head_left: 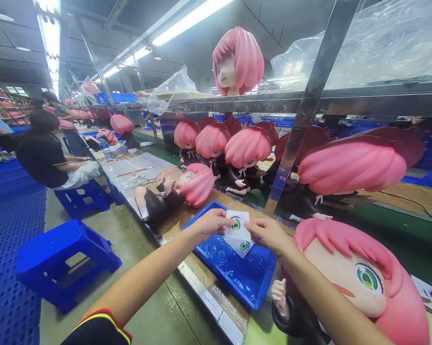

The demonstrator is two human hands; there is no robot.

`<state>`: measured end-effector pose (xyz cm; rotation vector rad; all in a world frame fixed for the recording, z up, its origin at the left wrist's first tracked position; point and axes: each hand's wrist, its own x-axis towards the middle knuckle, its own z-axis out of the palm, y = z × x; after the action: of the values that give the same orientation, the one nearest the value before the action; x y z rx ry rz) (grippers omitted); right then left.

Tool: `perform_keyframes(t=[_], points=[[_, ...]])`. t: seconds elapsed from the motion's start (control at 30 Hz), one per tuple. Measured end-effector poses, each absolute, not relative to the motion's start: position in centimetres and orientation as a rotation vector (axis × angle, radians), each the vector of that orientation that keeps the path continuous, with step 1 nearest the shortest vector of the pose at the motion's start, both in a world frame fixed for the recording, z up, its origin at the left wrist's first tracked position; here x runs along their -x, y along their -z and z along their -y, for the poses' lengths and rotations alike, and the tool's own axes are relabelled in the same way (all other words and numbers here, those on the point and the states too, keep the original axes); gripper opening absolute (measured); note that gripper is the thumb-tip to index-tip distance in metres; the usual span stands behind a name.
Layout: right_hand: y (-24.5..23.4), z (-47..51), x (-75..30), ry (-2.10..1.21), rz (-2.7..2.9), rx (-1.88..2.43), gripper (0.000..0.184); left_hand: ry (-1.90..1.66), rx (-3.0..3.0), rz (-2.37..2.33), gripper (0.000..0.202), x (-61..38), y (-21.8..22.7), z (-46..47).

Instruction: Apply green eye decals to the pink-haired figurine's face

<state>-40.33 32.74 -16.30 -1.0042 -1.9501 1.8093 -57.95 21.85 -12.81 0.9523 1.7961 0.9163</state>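
On a figurine line, we hold a small white decal sheet (238, 233) over a blue tray (243, 280). Our left hand (211, 223) and right hand (269, 235) each have thumb and fingers pinched together on opposite edges, which seems to keep the sheet flat with its printed side up. We count two green eye prints on it. One pink-haired doll (363, 282) lies face up just beside our right forearm, probably laid there for easy reach. A second doll (173, 192) lies on its back farther along the bench (201, 278). At least four more sit upright in a row (230, 148) behind the tray, and one loose head (237, 60) stands on the steel shelf (345, 98) above. Two blue stools (63, 258) stand in the aisle, near a seated co-worker (43, 153).
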Motion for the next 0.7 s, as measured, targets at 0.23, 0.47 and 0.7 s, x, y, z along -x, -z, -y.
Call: perform_keyframes(t=[0.23,0.47,0.7], points=[[15.4,-34.1,38.3,-1.718,1.93,0.891,0.037,-0.661,-1.339,-2.363,0.037,59.8,15.1,-21.2],[12.2,-33.0,32.5,-1.749,1.746,0.758,0.03,-0.579,-1.982,-2.475,0.018,58.5,17.0,-20.8],[10.4,-32.1,25.0,-1.806,1.383,0.738,0.036,-0.963,-2.423,-2.022,0.012,50.4,16.3,-22.8]])
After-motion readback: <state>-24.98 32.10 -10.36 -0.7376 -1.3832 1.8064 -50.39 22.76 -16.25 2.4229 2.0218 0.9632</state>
